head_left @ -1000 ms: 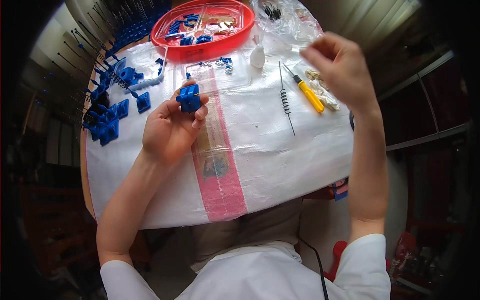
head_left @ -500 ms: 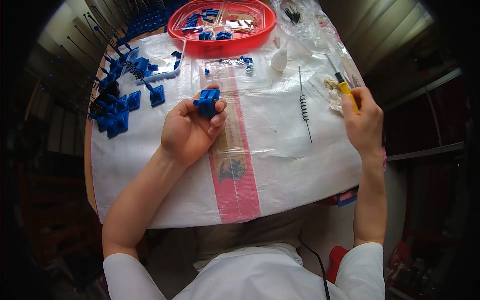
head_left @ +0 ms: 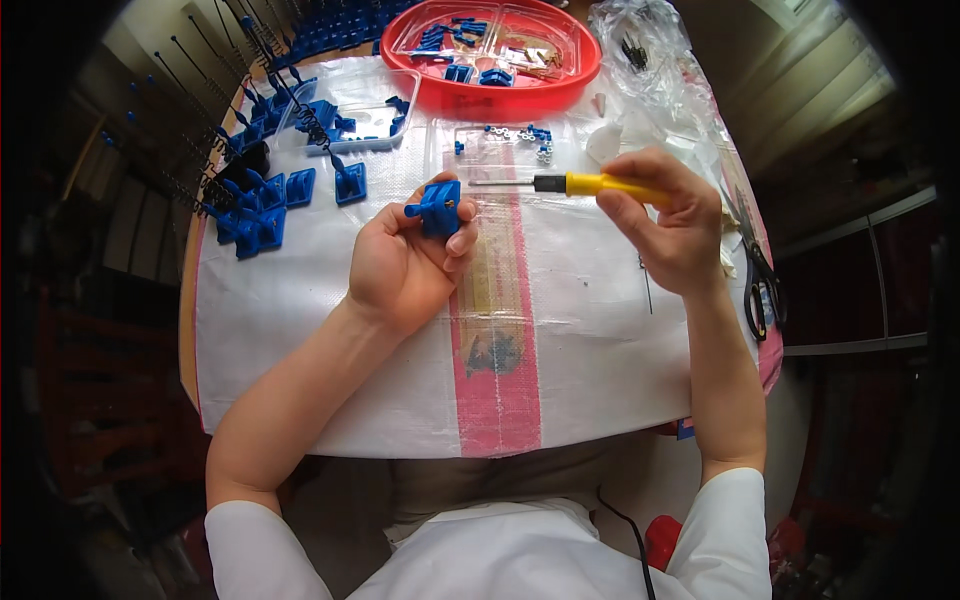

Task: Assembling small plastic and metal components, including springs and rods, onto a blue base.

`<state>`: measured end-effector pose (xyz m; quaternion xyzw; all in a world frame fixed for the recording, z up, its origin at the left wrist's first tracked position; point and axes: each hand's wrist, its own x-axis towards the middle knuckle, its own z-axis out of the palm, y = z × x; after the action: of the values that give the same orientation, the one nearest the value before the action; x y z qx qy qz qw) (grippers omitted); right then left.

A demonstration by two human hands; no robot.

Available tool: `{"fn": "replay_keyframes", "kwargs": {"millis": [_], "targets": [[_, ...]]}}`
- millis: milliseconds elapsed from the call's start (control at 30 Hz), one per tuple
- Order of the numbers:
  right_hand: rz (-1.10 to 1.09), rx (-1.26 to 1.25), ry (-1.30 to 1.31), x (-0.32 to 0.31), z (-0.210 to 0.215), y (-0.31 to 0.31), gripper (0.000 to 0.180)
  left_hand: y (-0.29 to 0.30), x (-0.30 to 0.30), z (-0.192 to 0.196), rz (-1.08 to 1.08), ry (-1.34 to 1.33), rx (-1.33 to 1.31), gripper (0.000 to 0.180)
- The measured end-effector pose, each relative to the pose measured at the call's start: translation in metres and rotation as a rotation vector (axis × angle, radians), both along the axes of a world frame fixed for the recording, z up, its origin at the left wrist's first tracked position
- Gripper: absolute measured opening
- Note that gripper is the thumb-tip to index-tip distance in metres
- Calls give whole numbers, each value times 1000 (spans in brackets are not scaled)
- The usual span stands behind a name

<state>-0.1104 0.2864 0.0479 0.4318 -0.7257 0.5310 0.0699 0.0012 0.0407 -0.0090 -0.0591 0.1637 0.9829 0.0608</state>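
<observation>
Between the thumb and fingers of my left hand (head_left: pixel 405 265) is a small blue plastic part (head_left: pixel 437 208) with a short peg on its left and a brass-coloured spot on its right side. My right hand (head_left: pixel 672 215) grips a screwdriver (head_left: pixel 597 185) by its yellow and black handle. Its metal shaft lies level and points left, the tip just short of the blue part. Behind my right hand, a black coil-spring wire is mostly hidden; its thin lower end (head_left: pixel 649 290) shows below the wrist.
Blue bases with spring stems (head_left: pixel 350 182) crowd the left side. A clear tray (head_left: pixel 398 135) holds blue pieces; a flat clear tray (head_left: pixel 475 158) holds tiny blue and white parts. Farther back stands a red basin (head_left: pixel 500 98). Black scissors (head_left: pixel 757 290) and crumpled plastic (head_left: pixel 660 80) lie right.
My right hand has brought the screwdriver left from the table's right side and turned it level toward the blue part. The scissors have come into view. The left hand keeps its hold.
</observation>
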Motion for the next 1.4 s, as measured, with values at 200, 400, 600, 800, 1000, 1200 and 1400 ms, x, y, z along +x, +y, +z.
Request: {"fn": "replay_keyframes", "kwargs": {"millis": [200, 400, 600, 800, 1000, 1200, 1400], "targets": [[-17, 52, -11, 4, -13, -3, 18, 1, 2, -1, 1, -51, 24, 41], [-3, 18, -14, 4, -14, -6, 18, 1, 2, -1, 2, -56, -6, 43], [8, 55, 40, 5, -12, -6, 21, 1, 0, 0, -11, -48, -28, 42], [33, 56, 121, 6, -11, -8, 25, 1, 1, -1, -14, -12, -47, 42], [152, -24, -495, 9, -14, 5, 25, 2, 3, -1, -13, 33, -44, 41], [124, 234, -596, -6, -17, 15, 28, 0, 3, -2, -19, 23, -28, 43], [37, 134, -506, 1, -16, 4, 37, 0, 3, 0, -28, 28, -11, 42]]}}
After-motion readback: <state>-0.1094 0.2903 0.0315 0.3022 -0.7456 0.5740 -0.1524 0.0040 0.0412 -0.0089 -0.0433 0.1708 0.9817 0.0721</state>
